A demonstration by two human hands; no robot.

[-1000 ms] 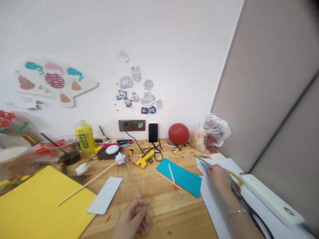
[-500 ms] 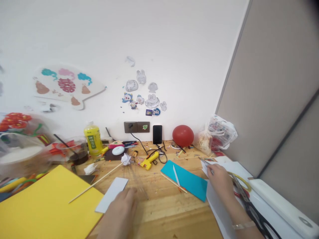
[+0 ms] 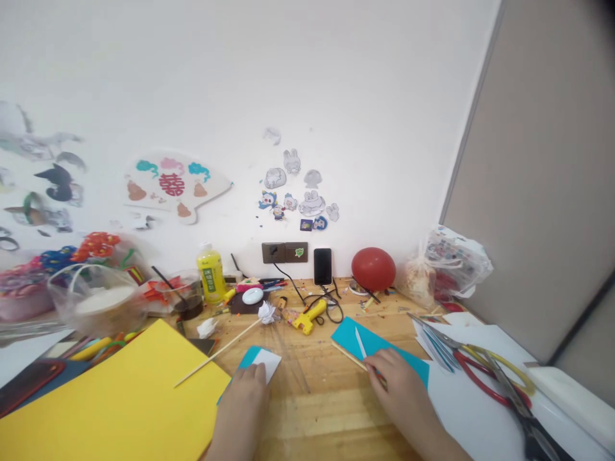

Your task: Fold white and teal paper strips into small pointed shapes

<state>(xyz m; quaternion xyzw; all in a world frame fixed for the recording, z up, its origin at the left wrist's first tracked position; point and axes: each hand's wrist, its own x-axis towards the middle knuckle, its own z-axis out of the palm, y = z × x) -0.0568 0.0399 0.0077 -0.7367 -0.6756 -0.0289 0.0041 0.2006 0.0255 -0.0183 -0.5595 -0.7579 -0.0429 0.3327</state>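
Observation:
My left hand (image 3: 247, 387) rests on a small white paper piece (image 3: 270, 363), its fingers bent and pressed together on it. A teal piece (image 3: 250, 355) shows beneath the white one, along its left side. My right hand (image 3: 396, 384) is at the front edge of a teal card strip (image 3: 348, 330). Its fingers are closed at the lower end of a slim white pointed tool (image 3: 360, 341); the rest of the tool is hidden by the hand. A thin wooden stick (image 3: 346, 354) lies along the card's front edge.
Yellow sheet (image 3: 125, 390) with a paper-topped stick (image 3: 216, 355) lies left. Behind are a yellow glue gun (image 3: 310, 318), a phone (image 3: 323, 266), a red balloon (image 3: 373, 269) and a bottle (image 3: 210, 275). Red-handled scissors (image 3: 485, 378) and black scissors (image 3: 514, 397) lie right on white paper.
My right hand has let go of the scissors at the right and moved left to the white pointed tool. Teal now shows beneath the white paper at my left hand. The view has shifted left.

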